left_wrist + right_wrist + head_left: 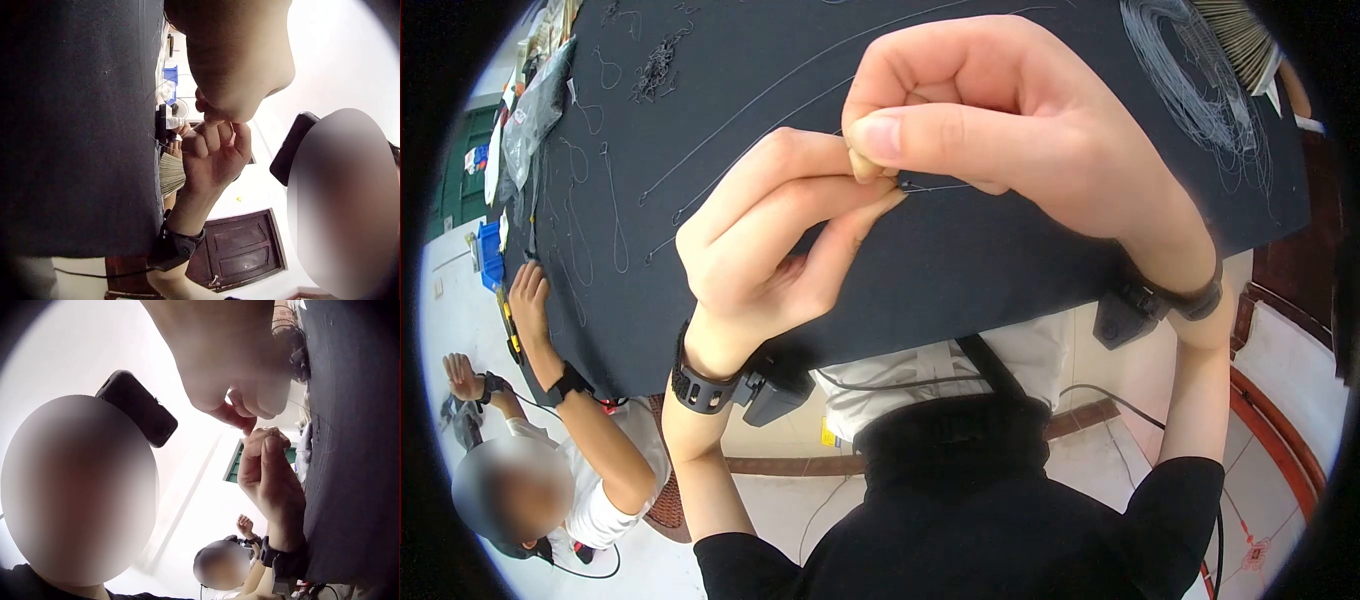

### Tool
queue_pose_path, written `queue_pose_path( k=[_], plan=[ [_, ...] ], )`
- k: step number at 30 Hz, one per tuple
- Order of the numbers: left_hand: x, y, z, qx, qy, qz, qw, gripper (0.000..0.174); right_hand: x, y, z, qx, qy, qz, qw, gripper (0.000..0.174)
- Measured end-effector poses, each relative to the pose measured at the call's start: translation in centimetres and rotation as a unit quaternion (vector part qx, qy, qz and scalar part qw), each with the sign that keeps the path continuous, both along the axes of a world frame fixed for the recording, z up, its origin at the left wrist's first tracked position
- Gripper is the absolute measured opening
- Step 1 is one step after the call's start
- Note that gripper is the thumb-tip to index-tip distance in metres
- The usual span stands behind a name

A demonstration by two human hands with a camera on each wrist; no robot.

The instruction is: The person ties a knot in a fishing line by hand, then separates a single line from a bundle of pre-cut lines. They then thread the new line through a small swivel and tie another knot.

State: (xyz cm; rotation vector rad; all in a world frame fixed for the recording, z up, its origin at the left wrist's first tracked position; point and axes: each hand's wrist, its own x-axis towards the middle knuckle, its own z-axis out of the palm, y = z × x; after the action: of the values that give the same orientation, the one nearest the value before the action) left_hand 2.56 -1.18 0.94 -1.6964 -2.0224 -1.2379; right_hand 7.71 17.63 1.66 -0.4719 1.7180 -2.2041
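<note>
Over the table, my left hand (pixel 765 225) pinches a thin grey line (pixel 940 187) between thumb and fingertips, where a small dark knot or fitting (pixel 906 186) shows. My right hand (pixel 1000 110) meets it from the other side, fingers curled and thumb pressed against the index finger at the line. What lies between the right fingertips is hidden. Both hands also meet fingertip to fingertip in the wrist views, with the left hand (pixel 272 469) below in the right wrist view and the right hand (pixel 215 153) below in the left wrist view.
On the dark table (pixel 960 270) lie several looped lines (pixel 615 215), a pile of small dark fittings (pixel 660 70), and a coil of grey line (pixel 1200 90) beside a bundle of tan strips (pixel 1240 40). Plastic bags (pixel 535 115) edge the left side. Another person (pixel 590 470) sits at left.
</note>
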Motion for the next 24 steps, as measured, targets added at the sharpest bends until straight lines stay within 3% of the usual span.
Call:
queue_pose_path(
  k=[10,13,16,24],
  plan=[
    [0.0,-0.2,0.0,0.019,-0.001,-0.014,1.0,0.021,0.7,-0.1,1.0,-0.118,-0.114,0.001,0.986,0.015],
    [-0.3,-0.2,-0.1,0.041,0.002,-0.024,0.999,0.021,0.7,-0.7,-0.6,-0.168,-0.042,-0.024,0.985,0.015],
    [-0.5,-0.5,-0.1,0.05,0.0,-0.009,0.999,0.02,0.3,-1.2,1.3,-0.111,-0.096,-0.098,0.984,0.015],
    [-0.6,-0.9,0.5,0.049,0.017,0.042,0.998,0.018,1.1,-1.2,2.6,-0.086,-0.113,-0.106,0.984,0.015]
  ],
)
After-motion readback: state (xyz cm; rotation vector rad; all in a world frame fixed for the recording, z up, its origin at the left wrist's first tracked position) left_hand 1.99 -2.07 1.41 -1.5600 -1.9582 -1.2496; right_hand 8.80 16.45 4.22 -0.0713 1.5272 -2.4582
